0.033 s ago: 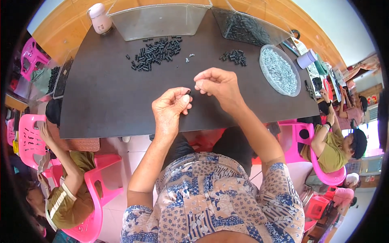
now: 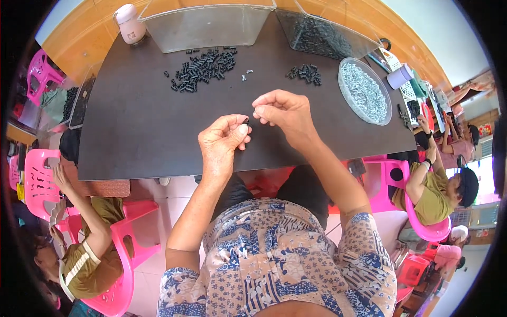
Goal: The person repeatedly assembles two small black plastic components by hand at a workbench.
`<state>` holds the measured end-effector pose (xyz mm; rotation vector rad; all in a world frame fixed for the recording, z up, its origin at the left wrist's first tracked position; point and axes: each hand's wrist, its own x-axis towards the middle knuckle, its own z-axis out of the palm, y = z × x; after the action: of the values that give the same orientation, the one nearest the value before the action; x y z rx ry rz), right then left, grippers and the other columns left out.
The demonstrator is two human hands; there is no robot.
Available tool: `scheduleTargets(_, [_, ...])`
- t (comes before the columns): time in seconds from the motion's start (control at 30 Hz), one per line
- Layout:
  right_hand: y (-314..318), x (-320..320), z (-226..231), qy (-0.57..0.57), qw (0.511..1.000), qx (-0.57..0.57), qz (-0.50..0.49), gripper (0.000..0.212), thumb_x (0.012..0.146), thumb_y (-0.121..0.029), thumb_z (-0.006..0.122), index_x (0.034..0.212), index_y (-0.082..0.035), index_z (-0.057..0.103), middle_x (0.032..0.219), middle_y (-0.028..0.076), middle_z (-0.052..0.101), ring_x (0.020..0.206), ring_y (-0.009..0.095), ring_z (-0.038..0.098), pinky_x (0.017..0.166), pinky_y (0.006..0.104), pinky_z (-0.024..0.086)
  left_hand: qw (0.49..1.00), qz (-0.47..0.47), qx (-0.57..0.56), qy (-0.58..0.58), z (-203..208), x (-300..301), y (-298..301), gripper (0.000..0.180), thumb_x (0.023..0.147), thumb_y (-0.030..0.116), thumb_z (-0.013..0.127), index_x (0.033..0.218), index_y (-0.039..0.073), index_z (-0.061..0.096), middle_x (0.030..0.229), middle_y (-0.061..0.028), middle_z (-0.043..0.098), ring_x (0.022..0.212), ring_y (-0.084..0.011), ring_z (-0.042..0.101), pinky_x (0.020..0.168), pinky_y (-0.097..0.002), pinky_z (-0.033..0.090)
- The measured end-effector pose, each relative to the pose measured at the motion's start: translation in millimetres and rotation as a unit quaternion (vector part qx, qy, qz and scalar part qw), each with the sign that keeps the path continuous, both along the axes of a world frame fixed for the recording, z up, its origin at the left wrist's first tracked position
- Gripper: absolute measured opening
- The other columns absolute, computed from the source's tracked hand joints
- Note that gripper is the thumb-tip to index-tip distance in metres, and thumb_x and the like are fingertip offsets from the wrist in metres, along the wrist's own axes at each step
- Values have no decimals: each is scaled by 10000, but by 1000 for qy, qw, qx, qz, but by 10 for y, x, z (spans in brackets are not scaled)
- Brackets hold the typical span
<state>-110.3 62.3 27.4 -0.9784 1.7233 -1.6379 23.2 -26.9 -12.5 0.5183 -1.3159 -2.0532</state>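
Note:
My left hand (image 2: 224, 137) pinches a small black cylindrical part (image 2: 246, 121) between thumb and forefinger over the table's near half. Just to its right, my right hand (image 2: 288, 112) is closed in a pinch, fingertips apart from the black part; whatever it may hold is too small to make out. Beyond my left hand lies a loose heap of similar black parts (image 2: 203, 68). A smaller pile of black parts (image 2: 305, 74) lies beyond my right hand. Between the heaps are a few tiny silvery pieces (image 2: 244, 78).
A round clear tub (image 2: 342, 87) of silvery screw-like pieces stands at the right. Clear bins (image 2: 206, 29) line the far edge, the right one (image 2: 364, 46) holding black parts. A pink bottle (image 2: 130, 25) and purple cup (image 2: 400, 77) stand nearby. People sit on both sides.

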Motion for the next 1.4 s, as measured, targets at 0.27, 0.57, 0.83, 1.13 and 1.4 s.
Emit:
scheduleTargets(0.27, [112, 217, -141, -24, 994, -103, -26, 78, 807, 2, 636, 882, 11, 655, 820, 28, 636, 735, 73, 573, 672, 212, 466, 1000, -16, 13, -3, 83, 20, 100, 159, 807, -3, 636, 961, -39, 633, 782, -100, 649, 604, -117, 575, 520, -212, 457])
scheduleTargets(0.57, [204, 223, -218, 22, 995, -91, -34, 99, 807, 29, 622, 902, 16, 647, 887, 54, 625, 819, 110, 575, 721, 241, 469, 999, -29, 23, -16, 86, 25, 164, 133, 814, -9, 621, 941, -47, 628, 769, -92, 641, 598, -108, 567, 512, -207, 442])
scheduleTargets(0.83, [264, 362, -106, 479, 862, -114, -119, 195, 690, -24, 616, 883, -27, 640, 864, 114, 593, 728, 256, 561, 617, 342, 469, 996, -50, 71, 7, 75, -34, 197, 124, 813, -3, 623, 926, -51, 629, 770, -96, 641, 598, -121, 571, 525, -215, 449])
scheduleTargets(1.13, [418, 17, -182, 424, 887, -76, -165, 170, 748, -21, 602, 913, -39, 638, 801, 122, 599, 760, 287, 576, 672, 369, 469, 997, -51, 56, -16, 102, -149, 180, 133, 795, -1, 648, 920, -47, 634, 758, -103, 639, 585, -125, 570, 509, -217, 449])
scheduleTargets(1.4, [96, -1000, -259, 589, 782, 25, -203, 164, 707, -24, 631, 863, -62, 663, 773, 94, 595, 742, 284, 559, 658, 375, 458, 998, -54, 21, -20, 30, -189, 184, 124, 807, 30, 651, 912, -35, 639, 754, -104, 640, 588, -127, 574, 500, -220, 442])
